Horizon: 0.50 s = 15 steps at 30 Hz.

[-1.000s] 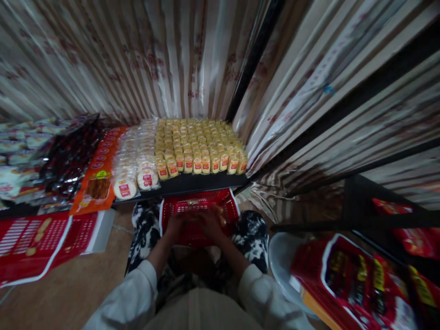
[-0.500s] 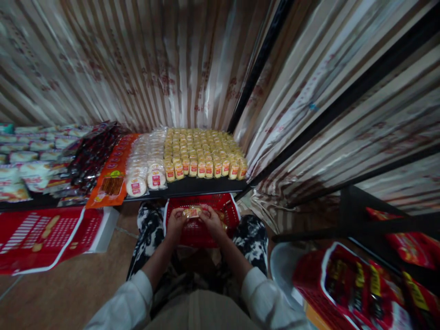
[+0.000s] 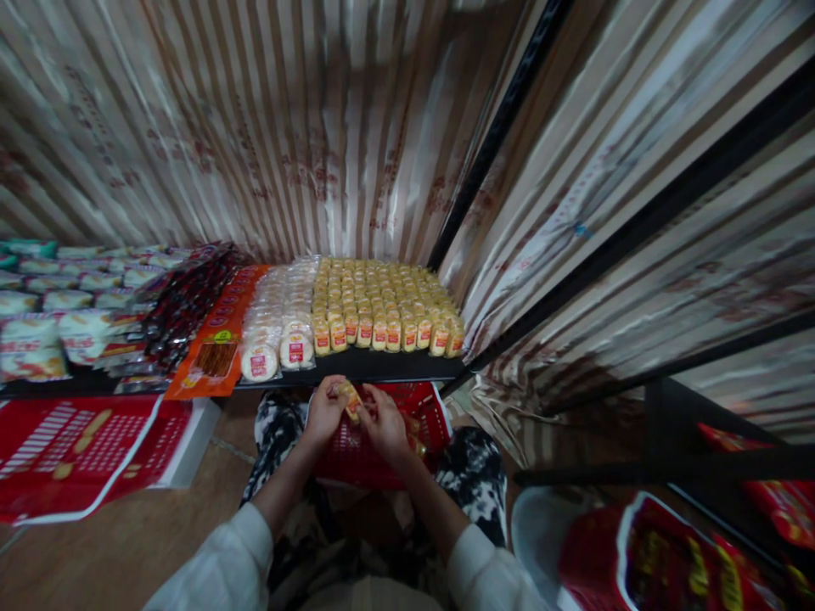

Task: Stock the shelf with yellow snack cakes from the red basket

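Over the red basket [image 3: 439, 407], my left hand [image 3: 326, 414] grips the upper end of a small wrapped yellow cake [image 3: 351, 399]. The thumb and fingers of my right hand [image 3: 385, 428] close on the lower end of the same cake, which is tilted. More yellow packets [image 3: 415, 433] lie in the basket, partly hidden behind my right hand. In front of me, several rows of the same yellow wrapped cakes [image 3: 388, 327] stand packed together on a black shelf [image 3: 362, 367]. Round white wrapped cakes [image 3: 296, 348] stand just left of them.
An orange snack bag [image 3: 220, 352], dark packets [image 3: 191, 297] and white packets [image 3: 82, 335] line the shelf's left side. Below hangs a red printed bag [image 3: 76, 450]. Black metal bars [image 3: 611, 221] slant at right, above a red basket of packets [image 3: 592, 543]. A striped curtain [image 3: 255, 127] backs the shelf.
The wrapped cake has turned from lying level between my hands to a tilted position. My right hand has shifted lower relative to the left. The camera view has moved slightly.
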Motion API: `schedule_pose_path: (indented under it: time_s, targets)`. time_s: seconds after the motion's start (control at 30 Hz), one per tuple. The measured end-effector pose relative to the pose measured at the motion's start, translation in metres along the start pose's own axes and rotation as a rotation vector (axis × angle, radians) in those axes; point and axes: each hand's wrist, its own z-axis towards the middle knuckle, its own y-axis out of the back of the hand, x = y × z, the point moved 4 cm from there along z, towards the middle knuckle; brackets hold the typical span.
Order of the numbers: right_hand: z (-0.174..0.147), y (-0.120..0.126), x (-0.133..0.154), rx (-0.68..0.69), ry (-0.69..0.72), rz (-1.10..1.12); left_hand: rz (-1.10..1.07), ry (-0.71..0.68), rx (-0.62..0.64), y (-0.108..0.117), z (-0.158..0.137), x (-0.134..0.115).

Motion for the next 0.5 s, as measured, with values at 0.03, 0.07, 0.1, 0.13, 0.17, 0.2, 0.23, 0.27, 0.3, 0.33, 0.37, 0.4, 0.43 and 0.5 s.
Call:
schedule_pose_path:
  time_s: [0.03, 0.07, 0.1, 0.13, 0.17, 0.2, 0.23, 0.27, 0.3, 0.33, 0.37, 0.4, 0.43, 0.5]
  targets:
    - [0.005, 0.001, 0.005, 0.019, 0.008, -0.024, 0.015, -0.015, 0.013, -0.002, 0.002, -0.005]
    - [0.011, 0.0, 0.008, 0.046, 0.003, -0.02, 0.028, -0.025, 0.023, -0.004, 0.005, -0.009]
    - [0.016, -0.001, 0.009, 0.072, -0.005, -0.004, 0.035, -0.033, 0.028, -0.005, 0.008, -0.012]
    - [0.022, -0.003, 0.01, 0.088, -0.011, 0.015, 0.035, -0.043, 0.025, -0.007, 0.011, -0.015]
    - [0.027, -0.004, 0.011, 0.092, -0.014, 0.031, 0.032, -0.056, 0.013, -0.008, 0.014, -0.017]
    - [0.033, -0.005, 0.01, 0.08, -0.015, 0.04, 0.029, -0.074, -0.003, -0.009, 0.018, -0.018]
    - [0.038, -0.005, 0.009, 0.056, -0.016, 0.041, 0.031, -0.098, -0.02, -0.01, 0.021, -0.02]
    - [0.044, -0.005, 0.008, 0.021, -0.018, 0.039, 0.044, -0.125, -0.032, -0.011, 0.024, -0.022]
    - [0.05, -0.004, 0.007, -0.017, -0.019, 0.038, 0.075, -0.157, -0.041, -0.012, 0.026, -0.024]
    - [0.057, -0.004, 0.006, -0.054, -0.02, 0.035, 0.131, -0.194, -0.048, -0.013, 0.027, -0.026]
    - [0.063, -0.004, 0.005, -0.09, -0.026, 0.03, 0.211, -0.239, -0.059, -0.014, 0.028, -0.028]
    - [0.069, -0.004, 0.004, -0.125, -0.036, 0.022, 0.308, -0.294, -0.072, -0.015, 0.028, -0.031]
    - [0.075, -0.004, 0.003, -0.159, -0.05, 0.014, 0.416, -0.353, -0.086, -0.016, 0.028, -0.034]
    - [0.085, -0.005, 0.002, -0.227, -0.068, -0.001, 0.632, -0.471, -0.1, -0.019, 0.027, -0.037]
